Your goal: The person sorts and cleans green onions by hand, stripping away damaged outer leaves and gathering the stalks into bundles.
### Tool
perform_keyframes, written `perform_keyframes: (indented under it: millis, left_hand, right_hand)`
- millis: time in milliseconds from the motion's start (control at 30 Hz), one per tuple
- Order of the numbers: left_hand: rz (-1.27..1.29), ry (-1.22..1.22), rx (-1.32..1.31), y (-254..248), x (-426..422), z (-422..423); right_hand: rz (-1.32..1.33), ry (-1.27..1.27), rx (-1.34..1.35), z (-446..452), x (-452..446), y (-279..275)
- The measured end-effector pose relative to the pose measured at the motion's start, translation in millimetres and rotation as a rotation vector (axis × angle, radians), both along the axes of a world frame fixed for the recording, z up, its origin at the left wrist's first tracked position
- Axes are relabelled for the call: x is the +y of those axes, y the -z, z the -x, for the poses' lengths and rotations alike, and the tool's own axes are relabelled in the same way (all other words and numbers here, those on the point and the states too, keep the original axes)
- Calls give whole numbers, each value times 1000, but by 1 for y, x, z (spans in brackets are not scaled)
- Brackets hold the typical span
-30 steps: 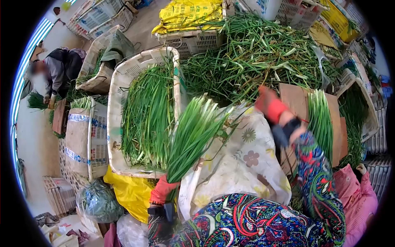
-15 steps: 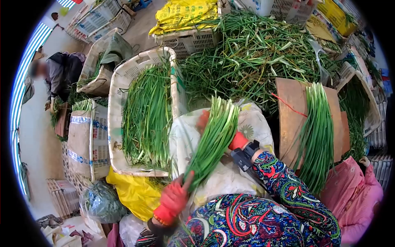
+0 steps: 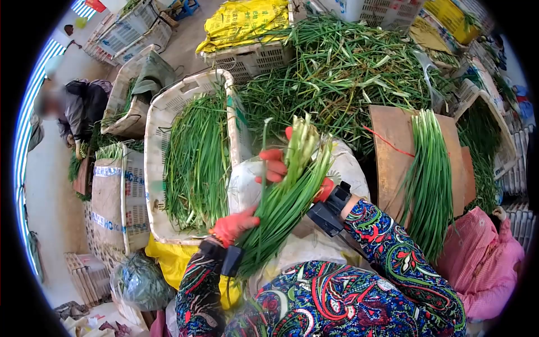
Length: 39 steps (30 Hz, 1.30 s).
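A bunch of green stalks with pale ends (image 3: pixel 289 194) lies slanted over my lap, on a whitish floral cloth (image 3: pixel 297 250). My right hand (image 3: pixel 324 190), in a red glove, is wrapped round the bunch from behind; its fingers show on the bunch's left side near the pale ends. My left hand (image 3: pixel 234 224), also red-gloved, pinches at the lower left edge of the bunch, where a single stalk (image 3: pixel 264 168) stands apart and upright. To the right, another bunch of stalks (image 3: pixel 429 180) rests on a brown board (image 3: pixel 387 168) with a red tie (image 3: pixel 388 141).
A white crate (image 3: pixel 150 168) of stalks stands at left. Beyond my lap spreads a large heap of loose stalks (image 3: pixel 359 67). A yellow sack (image 3: pixel 241 22) tops a crate at the back. A co-worker (image 3: pixel 84 106) bends at far left; pink fabric (image 3: pixel 483 258) lies at right.
My right hand has come from the heap side to the bunch and holds it. The bunch has shifted right over my lap. My left hand has moved up along its edge, and one stalk now stands apart.
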<state>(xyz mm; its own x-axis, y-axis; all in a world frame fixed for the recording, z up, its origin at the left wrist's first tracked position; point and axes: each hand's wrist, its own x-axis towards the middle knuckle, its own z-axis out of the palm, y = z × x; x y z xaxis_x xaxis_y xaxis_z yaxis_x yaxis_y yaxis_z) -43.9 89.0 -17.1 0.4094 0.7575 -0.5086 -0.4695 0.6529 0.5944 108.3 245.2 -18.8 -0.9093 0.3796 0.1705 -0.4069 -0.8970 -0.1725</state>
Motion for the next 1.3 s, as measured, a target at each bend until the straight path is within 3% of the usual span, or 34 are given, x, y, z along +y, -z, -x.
perform_keyframes:
  millis: [33, 67, 133, 167, 233, 300, 367, 433, 500, 600, 700, 733, 833, 900, 967, 1033, 1100, 1133, 1167, 1300]
  left_hand:
    - [41, 35, -203, 12, -3, -10]
    - [65, 80, -340, 16, -7, -14]
    - [87, 119, -491, 7, -11, -18]
    - [87, 110, -507, 7, -19, -16]
    - [145, 61, -559, 14, -47, -11]
    - [123, -86, -547, 4, -66, -18]
    - [192, -208, -528, 0, -86, -21]
    - [230, -275, -539, 2, -96, -25]
    - [213, -277, -605, 4, -100, -25]
    - [175, -321, -612, 5, -99, -26]
    - [158, -427, -603, 4, -107, -26]
    - [144, -425, -582, 12, -113, -24]
    - [152, -417, -653, 20, -118, -23]
    - [135, -432, -650, 18, -117, -26]
    - [137, -387, -664, 21, -117, -25]
    - [139, -381, -638, 18, -116, -27]
    - [129, -376, -583, 10, -111, -29]
    - [119, -377, -542, 1, -107, -31]
    - [113, -379, -501, -4, -105, -33]
    - [103, -336, -526, -4, -101, -35]
  right_hand:
    - [-67, 64, -10, 0, -1, -10]
    - [56, -56, -50, -6, 4, -22]
    - [-143, 18, -381, -14, 11, -37]
    - [-85, -21, -406, -14, 21, -19]
    - [73, 182, -663, -20, 58, 77]
    - [-218, 180, -947, -44, 64, 31]
    - [-287, 128, -954, -54, 52, 9]
    - [-660, -41, -840, -53, 35, -9]
    - [-1090, 191, -1005, -35, -9, -25]
    - [-1651, -47, -1178, -19, -25, -63]
    - [-1682, -175, -875, -24, -39, -66]
    - [-1440, -499, -846, -25, -36, -93]
    - [-777, -122, -599, -57, -21, -98]
    - [-528, 415, -161, -47, 22, -87]
    - [50, 689, -263, -51, 70, -84]
    - [-15, 814, -576, -50, 105, -70]
    - [-580, 518, -956, -39, 90, -58]
    - [-722, 209, -1121, -31, 72, -68]
    - [-900, 35, -1177, -23, 57, -65]
    - [-1278, -74, -1285, -1, 22, -67]
